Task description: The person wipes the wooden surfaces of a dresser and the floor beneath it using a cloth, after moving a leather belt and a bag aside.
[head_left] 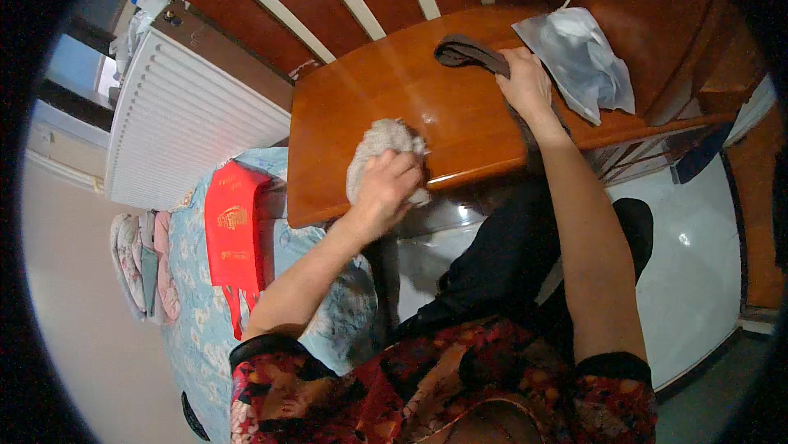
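Note:
A crumpled pale cloth [383, 136] lies on the glossy wooden tabletop [345, 96], close to its near edge. My left hand [389, 188] grips this cloth from above, fingers bunched into it. Farther to the right, my right hand [526, 84] is closed around a dark brown strip of fabric [471, 53]. One looped end of the strip rests on the tabletop, and the other end hangs past the near edge beside my dark trousers. What lies under the pale cloth is hidden.
Right of my right hand, a translucent plastic bag [582, 65] with white contents sits on the tabletop. A red bag [234, 222] lies on the blue floral bedding [191, 259] at the left, near folded clothes [144, 265]. A white radiator [191, 124] stands behind the bed.

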A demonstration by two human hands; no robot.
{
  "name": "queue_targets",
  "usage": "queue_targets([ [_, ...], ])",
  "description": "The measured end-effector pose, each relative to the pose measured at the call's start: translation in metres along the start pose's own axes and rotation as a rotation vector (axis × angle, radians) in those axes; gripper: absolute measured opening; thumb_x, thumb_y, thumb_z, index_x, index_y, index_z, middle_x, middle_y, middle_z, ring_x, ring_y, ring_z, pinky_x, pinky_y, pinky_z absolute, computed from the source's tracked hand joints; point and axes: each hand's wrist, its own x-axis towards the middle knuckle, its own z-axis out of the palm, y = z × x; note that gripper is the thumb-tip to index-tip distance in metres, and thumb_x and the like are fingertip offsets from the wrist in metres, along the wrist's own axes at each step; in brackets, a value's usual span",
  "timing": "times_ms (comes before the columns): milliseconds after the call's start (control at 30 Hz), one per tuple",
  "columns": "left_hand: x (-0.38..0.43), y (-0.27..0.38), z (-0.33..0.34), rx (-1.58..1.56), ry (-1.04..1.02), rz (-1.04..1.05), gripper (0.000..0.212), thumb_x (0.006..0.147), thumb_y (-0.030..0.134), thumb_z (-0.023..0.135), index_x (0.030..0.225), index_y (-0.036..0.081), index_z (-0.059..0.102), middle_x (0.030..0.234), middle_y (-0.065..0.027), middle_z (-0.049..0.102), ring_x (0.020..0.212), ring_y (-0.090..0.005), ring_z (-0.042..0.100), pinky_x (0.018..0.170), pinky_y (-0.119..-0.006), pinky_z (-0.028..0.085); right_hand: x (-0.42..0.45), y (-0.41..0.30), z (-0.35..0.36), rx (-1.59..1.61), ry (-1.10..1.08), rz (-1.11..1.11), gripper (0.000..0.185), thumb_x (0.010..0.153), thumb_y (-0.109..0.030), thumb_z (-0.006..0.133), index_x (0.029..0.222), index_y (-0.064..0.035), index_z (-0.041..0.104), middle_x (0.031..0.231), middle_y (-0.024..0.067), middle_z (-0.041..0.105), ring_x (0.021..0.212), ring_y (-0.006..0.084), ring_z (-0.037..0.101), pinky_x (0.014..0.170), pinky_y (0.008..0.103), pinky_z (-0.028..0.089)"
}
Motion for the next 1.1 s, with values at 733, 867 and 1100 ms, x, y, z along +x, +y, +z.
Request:
queue_targets([
  [733, -0.073, -0.072, -0.026, -0.085, 0.018, -0.219, 0.035, 0.062, 0.014, 0.078, 0.092, 0.006, 0.062, 0.098, -0.0091, 0.058, 0.093, -0.0334, 0.052, 0.080, -0.041, 0.042, 0.001, 0.007, 0.004, -0.042, 0.006, -0.008, 0.038, 0.075, -0.013, 0.069, 0.112, -0.0074, 0.062, 0.110, 0.0130, 0.057, 0.105, 0.0340, 0.053, 0.090, 0.0444, 0.046],
  [867, -0.013, -0.048, -0.012, -0.165, -0.021, -0.109, 0.032, 0.066, 0.014, 0.076, 0.094, 0.008, 0.062, 0.094, -0.0078, 0.059, 0.089, -0.0324, 0.052, 0.079, -0.040, 0.043, 0.002, 0.010, 0.005, -0.060, 0.011, -0.023, 0.040, 0.074, -0.014, 0.071, 0.112, -0.0078, 0.062, 0.109, 0.0131, 0.057, 0.105, 0.0341, 0.053, 0.090, 0.0443, 0.046],
  [1100, 0.000, -0.074, -0.009, -0.233, -0.042, -0.049, 0.029, 0.065, 0.009, 0.077, 0.090, 0.010, 0.062, 0.094, -0.0069, 0.059, 0.091, -0.0322, 0.052, 0.081, -0.040, 0.044, 0.002, 0.013, 0.005, -0.020, 0.025, -0.063, 0.040, 0.074, -0.015, 0.072, 0.112, -0.0085, 0.062, 0.108, 0.0126, 0.057, 0.104, 0.0340, 0.054, 0.089, 0.0441, 0.047],
])
